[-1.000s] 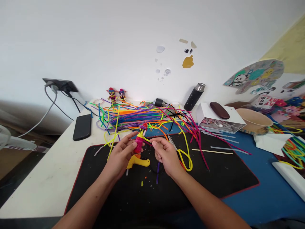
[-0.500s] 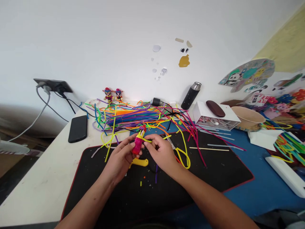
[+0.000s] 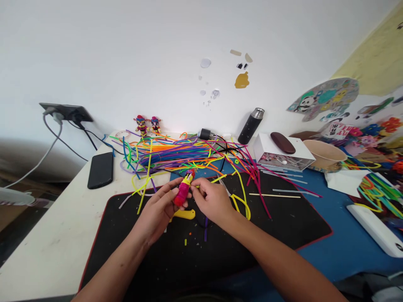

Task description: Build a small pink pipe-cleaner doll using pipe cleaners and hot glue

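Observation:
My left hand (image 3: 163,203) is closed around a small pipe-cleaner doll (image 3: 181,193) with a magenta body, a yellow neck and a red and purple top, held tilted above the black mat (image 3: 229,260). My right hand (image 3: 212,199) pinches a yellow pipe cleaner (image 3: 197,186) that joins the doll at its yellow neck; the fingertips hide part of the strand. Just below the hands lies a yellow-handled tool (image 3: 185,214), its other end covered by my left hand. Small yellow and orange scraps are scattered on the mat.
A heap of coloured pipe cleaners (image 3: 176,153) spreads behind my hands. Two finished dolls (image 3: 141,125) stand at the wall. A phone (image 3: 100,170) lies left; a black flask (image 3: 251,126) and a white box (image 3: 283,157) with a glasses case (image 3: 282,142) are at the right.
The doll has tilted further to the right in my left hand. My right fingers have drawn in closer along the yellow strand, and less of it shows.

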Demonstrator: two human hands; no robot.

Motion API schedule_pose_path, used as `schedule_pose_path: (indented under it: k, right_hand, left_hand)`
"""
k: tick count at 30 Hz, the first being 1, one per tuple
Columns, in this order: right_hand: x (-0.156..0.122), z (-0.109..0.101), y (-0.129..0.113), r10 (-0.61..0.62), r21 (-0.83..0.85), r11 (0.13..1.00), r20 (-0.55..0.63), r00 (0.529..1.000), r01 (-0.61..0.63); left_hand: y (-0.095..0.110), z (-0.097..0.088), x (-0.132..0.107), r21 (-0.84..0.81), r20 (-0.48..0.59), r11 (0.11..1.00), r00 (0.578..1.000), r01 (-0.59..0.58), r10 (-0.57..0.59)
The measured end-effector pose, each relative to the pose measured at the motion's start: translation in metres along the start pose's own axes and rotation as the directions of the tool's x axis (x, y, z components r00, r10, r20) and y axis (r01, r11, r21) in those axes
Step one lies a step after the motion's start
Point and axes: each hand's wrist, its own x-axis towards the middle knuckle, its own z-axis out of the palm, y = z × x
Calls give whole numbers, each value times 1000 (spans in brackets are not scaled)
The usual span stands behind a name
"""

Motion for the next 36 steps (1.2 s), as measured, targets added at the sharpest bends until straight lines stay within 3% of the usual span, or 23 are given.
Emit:
schedule_pose_path:
  k: [6,13,17,21,28,36]
  right_hand:
    - [1,-3,-3,-39,-85,996,21,999,41]
    - [1,-5,-4,-81,-134,987,87,993,92]
    - [3,-8,-7,-67,-124,989,132,989,84]
    - [4,-10,-9,-14,-25,1000,161,987,18]
    - [4,-13,-9,98,180,974,212,972,-137]
    - [6,-13,-8,228,284,903,320,920,-323]
  left_hand:
    - [6,-4,0,121,41,993,999,-10,5]
    - [3,-4,1,102,-14,994,999,37,-35]
    - [3,-8,2,201,43,979,999,18,-27]
    - [3,-12,3,361,130,928,990,-94,50]
    - [3,-15,-3,653,259,698,952,-295,160]
    - [1,-18,-4,846,422,234,871,-478,252]
